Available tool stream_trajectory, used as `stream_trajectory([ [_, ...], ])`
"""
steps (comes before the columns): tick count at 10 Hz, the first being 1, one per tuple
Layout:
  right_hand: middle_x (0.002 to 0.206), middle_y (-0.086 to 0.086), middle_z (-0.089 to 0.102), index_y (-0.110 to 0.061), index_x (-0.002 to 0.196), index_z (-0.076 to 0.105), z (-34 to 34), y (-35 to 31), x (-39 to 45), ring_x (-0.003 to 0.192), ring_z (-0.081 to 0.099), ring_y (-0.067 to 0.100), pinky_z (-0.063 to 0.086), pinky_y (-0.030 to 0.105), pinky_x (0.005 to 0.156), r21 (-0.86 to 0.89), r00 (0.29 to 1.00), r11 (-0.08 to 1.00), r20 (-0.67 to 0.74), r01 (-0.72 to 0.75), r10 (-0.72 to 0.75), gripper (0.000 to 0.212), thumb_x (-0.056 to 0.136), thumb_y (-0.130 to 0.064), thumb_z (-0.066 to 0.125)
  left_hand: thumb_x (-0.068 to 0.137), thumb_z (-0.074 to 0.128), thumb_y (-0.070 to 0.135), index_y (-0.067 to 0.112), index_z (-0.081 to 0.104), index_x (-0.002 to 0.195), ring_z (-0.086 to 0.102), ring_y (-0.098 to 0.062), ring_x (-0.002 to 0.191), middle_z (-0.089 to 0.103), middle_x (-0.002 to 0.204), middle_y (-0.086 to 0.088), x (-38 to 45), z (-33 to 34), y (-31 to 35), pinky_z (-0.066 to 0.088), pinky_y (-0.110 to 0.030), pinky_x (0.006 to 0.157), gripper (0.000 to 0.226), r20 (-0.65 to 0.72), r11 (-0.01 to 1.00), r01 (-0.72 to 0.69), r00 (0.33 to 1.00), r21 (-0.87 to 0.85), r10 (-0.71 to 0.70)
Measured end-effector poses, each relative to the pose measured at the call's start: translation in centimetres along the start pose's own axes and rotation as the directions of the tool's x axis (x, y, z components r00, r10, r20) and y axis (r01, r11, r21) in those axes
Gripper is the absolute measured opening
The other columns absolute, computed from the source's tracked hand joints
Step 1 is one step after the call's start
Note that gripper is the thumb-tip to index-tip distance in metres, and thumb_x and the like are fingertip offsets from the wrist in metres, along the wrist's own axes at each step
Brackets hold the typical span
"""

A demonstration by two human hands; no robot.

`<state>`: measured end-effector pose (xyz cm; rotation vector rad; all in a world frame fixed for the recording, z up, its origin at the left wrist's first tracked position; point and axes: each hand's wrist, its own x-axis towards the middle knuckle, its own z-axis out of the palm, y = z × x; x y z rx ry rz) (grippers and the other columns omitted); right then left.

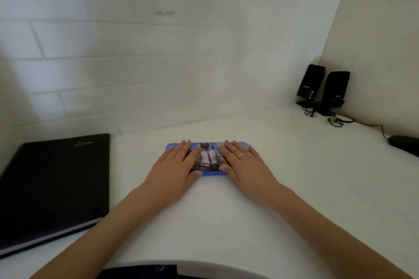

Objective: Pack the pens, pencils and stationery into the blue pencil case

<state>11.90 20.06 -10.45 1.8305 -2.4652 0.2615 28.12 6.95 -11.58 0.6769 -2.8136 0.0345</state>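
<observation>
The blue pencil case [208,158] lies flat and closed on the white desk, its lid printed with a figure in a white shirt and tie. My left hand [175,165] rests palm down on the case's left half, fingers spread. My right hand [241,161], with a ring on one finger, lies palm down on the right half. Both hands press flat on the lid and grip nothing. No pens, pencils or other stationery are visible on the desk.
A black laptop or folder [54,185] lies closed at the left. Two black speakers [323,89] with cables stand in the back right corner. A dark mouse [404,143] sits at the right edge. A white wall [158,51] rises behind the desk [294,176].
</observation>
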Motion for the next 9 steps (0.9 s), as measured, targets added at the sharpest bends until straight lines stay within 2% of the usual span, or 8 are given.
stream_trajectory([
  [1, 0.159, -0.005, 0.011, -0.028, 0.149, 0.012, 1.3, -2.8, 4.2, 0.146, 0.004, 0.013, 0.004, 0.037, 0.117, 0.008, 0.997, 0.997, -0.029, 0.074, -0.074, 0.075, 0.085, -0.062, -0.006, 0.09, 0.016, 0.06, 0.021, 0.006, 0.149, 0.005, -0.021, 0.147, 0.005, 0.159, -0.009, -0.4, -0.9, -3.4, 0.006, -0.033, 0.118, 0.071, 0.06, 0.985, 0.163, 0.984, 0.053, -0.166],
  [2, 0.159, -0.003, 0.013, -0.025, 0.149, 0.015, 2.5, -5.6, 8.1, 0.146, 0.005, 0.015, 0.004, 0.04, 0.118, 0.016, 0.995, 0.995, -0.031, 0.098, -0.098, 0.056, 0.098, -0.048, 0.017, 0.094, 0.027, 0.055, 0.018, 0.001, 0.149, 0.0, -0.026, 0.147, 0.001, 0.159, -0.013, -0.2, -1.7, -6.5, 0.003, -0.037, 0.119, 0.072, 0.113, 0.947, 0.297, 0.944, 0.118, -0.31],
  [3, 0.159, -0.003, 0.013, -0.025, 0.149, 0.017, 3.3, -8.4, 11.3, 0.146, 0.005, 0.015, 0.002, 0.042, 0.117, 0.049, 0.993, 0.992, -0.04, 0.113, -0.111, 0.053, 0.099, -0.042, 0.023, 0.094, 0.028, 0.055, 0.012, 0.002, 0.149, 0.003, -0.03, 0.147, 0.003, 0.159, -0.016, -0.1, -1.8, -9.7, 0.005, -0.04, 0.12, 0.074, 0.105, 0.905, 0.385, 0.908, 0.178, -0.407],
  [5, 0.157, -0.008, 0.019, -0.034, 0.146, 0.021, 3.6, -8.9, 14.9, 0.145, 0.01, 0.013, 0.007, 0.038, 0.116, 0.122, 0.993, 0.986, -0.057, 0.114, -0.108, 0.048, 0.099, -0.039, 0.029, 0.096, 0.028, 0.051, 0.01, 0.003, 0.149, 0.003, -0.032, 0.146, 0.004, 0.157, -0.02, 1.4, -1.2, -11.1, 0.005, -0.042, 0.12, 0.072, 0.058, 0.865, 0.479, 0.869, 0.146, -0.491],
  [7, 0.158, -0.006, 0.017, -0.032, 0.147, 0.02, 3.7, -8.8, 15.5, 0.146, 0.008, 0.015, 0.005, 0.039, 0.116, 0.14, 0.994, 0.985, -0.05, 0.099, -0.093, 0.049, 0.099, -0.039, 0.03, 0.095, 0.029, 0.053, 0.014, 0.003, 0.149, -0.002, -0.032, 0.146, -0.002, 0.158, -0.02, 1.7, -1.4, -11.7, 0.001, -0.042, 0.12, 0.072, 0.072, 0.871, 0.485, 0.868, 0.084, -0.491],
  [8, 0.156, -0.001, 0.023, -0.028, 0.148, 0.021, 2.4, -8.5, 15.0, 0.145, 0.015, 0.018, 0.009, 0.037, 0.115, 0.358, 0.992, 0.928, 0.034, 0.104, -0.124, 0.05, 0.1, -0.032, 0.034, 0.091, 0.031, 0.06, 0.014, 0.001, 0.15, -0.007, -0.029, 0.146, -0.006, 0.158, -0.017, 1.8, -1.4, -11.5, -0.003, -0.04, 0.119, 0.081, 0.14, 0.87, 0.493, 0.863, -0.021, -0.486],
  [9, 0.144, 0.002, 0.045, -0.022, 0.142, 0.037, -1.0, -6.3, 11.4, 0.135, 0.039, 0.017, 0.025, 0.014, 0.102, 0.644, 0.996, 0.759, -0.061, 0.092, -0.07, 0.043, 0.099, -0.025, 0.039, 0.09, 0.046, 0.052, 0.015, 0.001, 0.15, 0.0, -0.023, 0.147, 0.0, 0.159, -0.01, 1.1, -4.2, -13.2, 0.002, -0.035, 0.119, 0.084, 0.249, 0.762, 0.525, 0.851, -0.379, -0.462],
])
